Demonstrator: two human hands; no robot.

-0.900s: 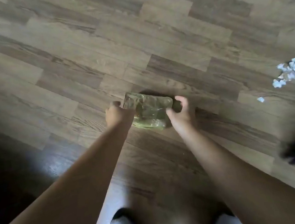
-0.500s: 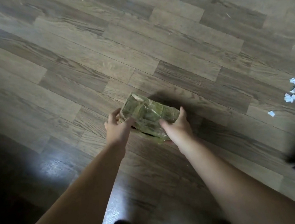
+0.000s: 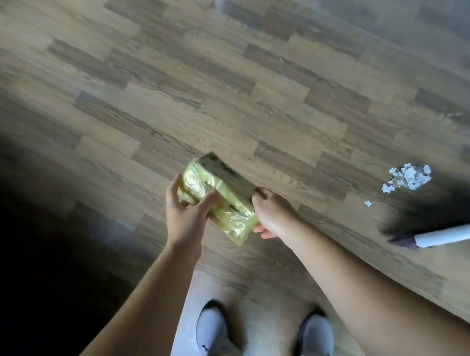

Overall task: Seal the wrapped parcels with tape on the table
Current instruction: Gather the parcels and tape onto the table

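Grey shoes point(image 3: 211, 329) nearest, on wood floor point(image 3: 213, 75). Held between both hands, apparently clear of the floor: parcel point(image 3: 224, 194), glossy with clear tape. Clasped at one end by left hand point(image 3: 186, 217), thumb over top; gripped along the side by right hand point(image 3: 274, 217). Probably mostly sealed; no table or tape roll seen. Farther right, paper scraps point(image 3: 409, 177).

A block-shaped parcel point(image 3: 232, 208), wrapped in glossy yellowish film with one darker face turned up, is held tilted above the wooden floor point(image 3: 274, 81), clasped at opposite ends by the left grip point(image 3: 186, 216) and right grip point(image 3: 272, 216).
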